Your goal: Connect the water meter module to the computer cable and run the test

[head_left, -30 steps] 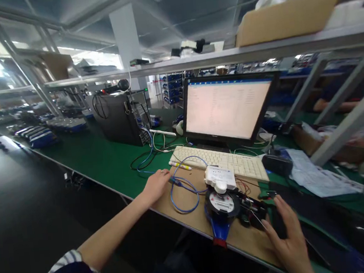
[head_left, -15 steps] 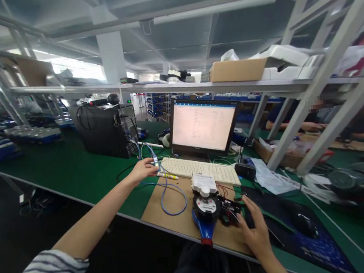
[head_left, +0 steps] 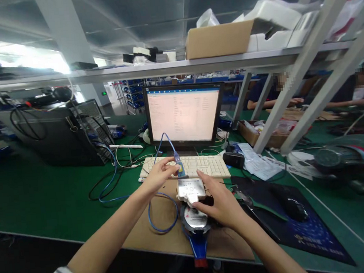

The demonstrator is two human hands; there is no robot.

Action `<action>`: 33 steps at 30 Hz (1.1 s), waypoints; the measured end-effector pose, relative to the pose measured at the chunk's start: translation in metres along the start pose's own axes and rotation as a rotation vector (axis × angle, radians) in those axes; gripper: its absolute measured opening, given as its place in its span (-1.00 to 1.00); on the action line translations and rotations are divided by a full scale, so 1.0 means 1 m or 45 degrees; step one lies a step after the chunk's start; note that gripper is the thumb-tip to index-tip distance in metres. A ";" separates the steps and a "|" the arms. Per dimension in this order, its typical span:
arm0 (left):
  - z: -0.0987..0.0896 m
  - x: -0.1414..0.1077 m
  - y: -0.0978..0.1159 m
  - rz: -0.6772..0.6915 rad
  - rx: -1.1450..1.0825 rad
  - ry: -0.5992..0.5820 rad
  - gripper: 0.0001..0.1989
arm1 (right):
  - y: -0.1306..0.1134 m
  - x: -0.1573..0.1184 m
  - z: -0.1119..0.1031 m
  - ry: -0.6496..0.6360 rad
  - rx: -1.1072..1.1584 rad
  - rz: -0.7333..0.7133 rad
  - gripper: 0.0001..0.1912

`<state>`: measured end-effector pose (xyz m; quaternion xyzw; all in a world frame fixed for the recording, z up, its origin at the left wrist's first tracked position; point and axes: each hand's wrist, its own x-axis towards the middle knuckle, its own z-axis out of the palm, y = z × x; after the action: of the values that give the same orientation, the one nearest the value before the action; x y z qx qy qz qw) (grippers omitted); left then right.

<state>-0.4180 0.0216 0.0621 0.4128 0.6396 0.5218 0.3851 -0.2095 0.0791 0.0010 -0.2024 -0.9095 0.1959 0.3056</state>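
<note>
My left hand (head_left: 164, 172) is closed in a pinch on a small blue adapter board (head_left: 180, 169), which is plugged into the end of a blue USB cable (head_left: 166, 138). The adapter is at the far edge of a silver-white box on top of a water meter (head_left: 191, 191); whether they touch I cannot tell. The meter has a round dial, a blue body and a red end towards me. My right hand (head_left: 223, 198) curves around the right side of the box, thumb on its near part and fingers beside it. Its other fingertips are partly hidden.
Behind the meter are a cream keyboard (head_left: 210, 164) and a lit monitor (head_left: 183, 115). A brown board (head_left: 139, 231) lies under the meter. Right, a mouse (head_left: 295, 207) rests on a dark mat (head_left: 321, 234). A black computer case (head_left: 51, 139) stands left. Co-workers sit across the bench.
My left hand has brought the adapter and cable rightward to the meter's box. My right hand has moved left from beside the meter onto it. The view has shifted.
</note>
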 end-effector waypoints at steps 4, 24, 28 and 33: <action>0.012 -0.001 -0.008 0.099 0.012 -0.003 -0.52 | -0.003 -0.001 -0.002 -0.026 0.092 0.073 -0.07; 0.010 -0.016 -0.027 0.318 0.272 -0.047 -0.57 | -0.004 0.001 -0.005 -0.036 0.194 0.089 -0.07; 0.010 -0.019 -0.028 0.346 0.286 -0.064 -0.59 | -0.005 0.001 -0.005 -0.036 0.188 0.076 -0.07; 0.011 -0.021 -0.028 0.370 0.326 -0.030 -0.59 | -0.006 0.000 -0.007 -0.027 0.185 0.080 -0.06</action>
<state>-0.4035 0.0025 0.0338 0.5526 0.6297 0.4816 0.2575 -0.2069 0.0760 0.0088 -0.2059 -0.8894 0.2729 0.3034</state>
